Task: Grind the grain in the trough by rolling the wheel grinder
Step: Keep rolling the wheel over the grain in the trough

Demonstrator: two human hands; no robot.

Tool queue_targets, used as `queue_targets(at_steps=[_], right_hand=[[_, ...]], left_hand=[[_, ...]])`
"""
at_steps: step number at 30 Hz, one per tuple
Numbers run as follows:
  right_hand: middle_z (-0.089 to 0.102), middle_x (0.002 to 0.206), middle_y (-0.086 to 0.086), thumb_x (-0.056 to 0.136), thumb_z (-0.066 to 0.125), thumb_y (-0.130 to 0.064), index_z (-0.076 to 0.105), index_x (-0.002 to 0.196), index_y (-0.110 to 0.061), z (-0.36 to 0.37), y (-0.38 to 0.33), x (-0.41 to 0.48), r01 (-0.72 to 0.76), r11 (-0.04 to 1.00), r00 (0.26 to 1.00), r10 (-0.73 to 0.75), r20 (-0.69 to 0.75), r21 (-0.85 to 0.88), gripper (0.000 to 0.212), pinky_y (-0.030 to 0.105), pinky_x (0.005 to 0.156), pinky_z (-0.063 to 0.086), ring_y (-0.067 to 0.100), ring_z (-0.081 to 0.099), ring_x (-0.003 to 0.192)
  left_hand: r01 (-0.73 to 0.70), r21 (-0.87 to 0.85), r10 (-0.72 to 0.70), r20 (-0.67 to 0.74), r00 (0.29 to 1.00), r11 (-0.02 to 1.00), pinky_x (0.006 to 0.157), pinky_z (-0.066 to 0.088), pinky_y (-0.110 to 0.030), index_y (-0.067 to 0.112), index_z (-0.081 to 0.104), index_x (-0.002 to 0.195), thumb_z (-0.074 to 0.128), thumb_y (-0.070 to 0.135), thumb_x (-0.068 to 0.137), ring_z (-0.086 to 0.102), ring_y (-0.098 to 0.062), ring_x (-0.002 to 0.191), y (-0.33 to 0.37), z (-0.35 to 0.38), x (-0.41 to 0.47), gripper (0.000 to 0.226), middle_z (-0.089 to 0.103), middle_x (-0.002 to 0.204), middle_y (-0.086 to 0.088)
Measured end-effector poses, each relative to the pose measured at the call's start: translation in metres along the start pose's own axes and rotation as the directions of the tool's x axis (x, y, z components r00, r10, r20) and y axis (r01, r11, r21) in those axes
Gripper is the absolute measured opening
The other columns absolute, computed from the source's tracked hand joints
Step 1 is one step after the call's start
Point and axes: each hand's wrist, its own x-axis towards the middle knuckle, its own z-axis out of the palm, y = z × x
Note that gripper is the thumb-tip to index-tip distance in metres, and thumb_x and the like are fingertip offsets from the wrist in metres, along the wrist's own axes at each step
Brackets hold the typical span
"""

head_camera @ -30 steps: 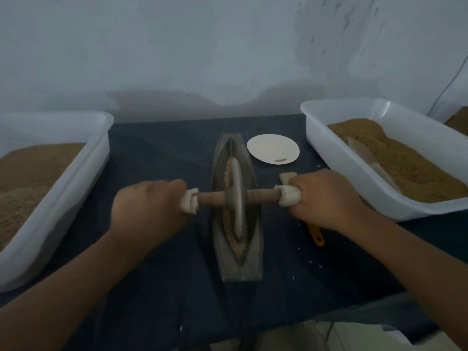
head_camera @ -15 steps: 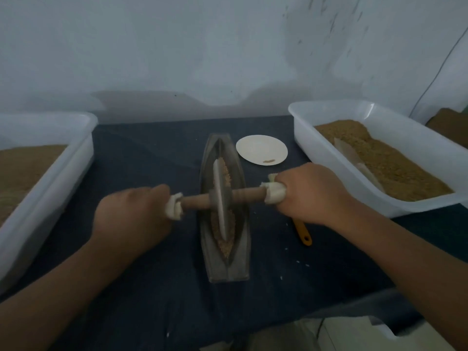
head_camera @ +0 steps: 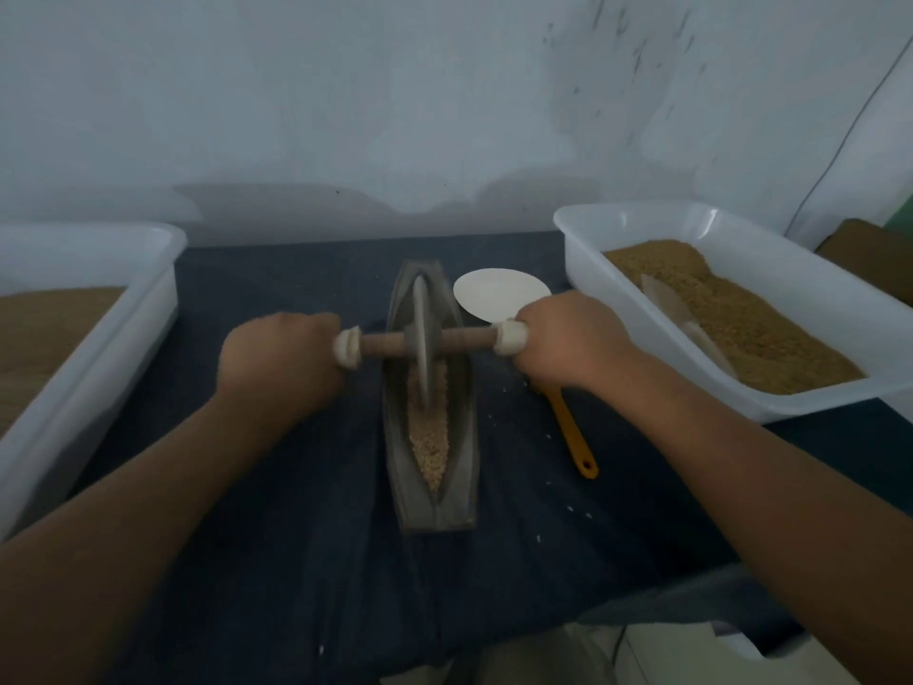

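A grey boat-shaped trough (head_camera: 464, 437) lies lengthwise on the dark cloth, with pale grain (head_camera: 431, 440) along its groove. The metal grinding wheel (head_camera: 421, 333) stands upright in the far half of the trough, on a wooden axle (head_camera: 457, 341) with white-wrapped ends. My left hand (head_camera: 276, 360) grips the left end of the axle. My right hand (head_camera: 568, 341) grips the right end. The fingers curl round the handles, which are mostly hidden.
White tubs of brown grain stand at the left (head_camera: 94, 333) and right (head_camera: 800, 289); a scoop (head_camera: 682, 313) lies in the right one. A small white dish (head_camera: 499, 294) sits behind my right hand. An orange-handled tool (head_camera: 573, 432) lies right of the trough. Stray grains dot the cloth.
Both hands pushed the axle away from me, rolling the wheel from the middle of the trough toward its far end. Grain in the near half is now uncovered.
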Motion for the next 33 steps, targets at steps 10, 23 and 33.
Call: queue_targets(at_steps=[10,23,33], right_hand=[[0.054,0.061,-0.010,0.078,0.070,-0.044,0.052,0.067,-0.032,0.005,-0.006,-0.014,0.020,0.998,0.990,-0.027,-0.137,-0.052,0.024,0.031,0.054,0.047,0.005,0.049,0.056],[0.051,0.057,-0.011,0.076,0.048,-0.056,0.048,0.069,-0.035,-0.006,-0.006,-0.076,0.110,0.994,0.985,-0.113,-0.129,-0.029,0.022,0.035,0.051,0.049,0.006,0.051,0.053],[0.064,0.078,-0.005,0.087,0.068,-0.032,0.051,0.074,-0.032,-0.006,-0.012,0.025,-0.088,0.994,0.990,0.079,-0.121,-0.065,0.022,0.039,0.069,0.058,0.018,0.062,0.071]], left_hand=[[-0.052,-0.070,0.035,-0.226,0.973,0.996,0.050,0.032,-0.026,0.023,0.043,0.062,0.067,0.039,0.096,0.041,-0.022,0.043,-0.007,0.022,-0.020,0.045,0.041,0.054,0.007],[-0.180,-0.078,0.162,-0.192,0.968,0.981,0.049,0.024,-0.019,0.032,0.033,0.065,0.081,0.041,0.078,0.036,-0.019,0.037,-0.012,-0.001,-0.073,0.050,0.033,0.053,0.013],[0.041,-0.062,-0.044,-0.056,0.997,0.997,0.062,0.044,-0.033,0.024,0.043,0.070,0.058,0.052,0.099,0.068,-0.032,0.075,0.005,0.011,0.035,0.043,0.061,0.076,-0.001]])
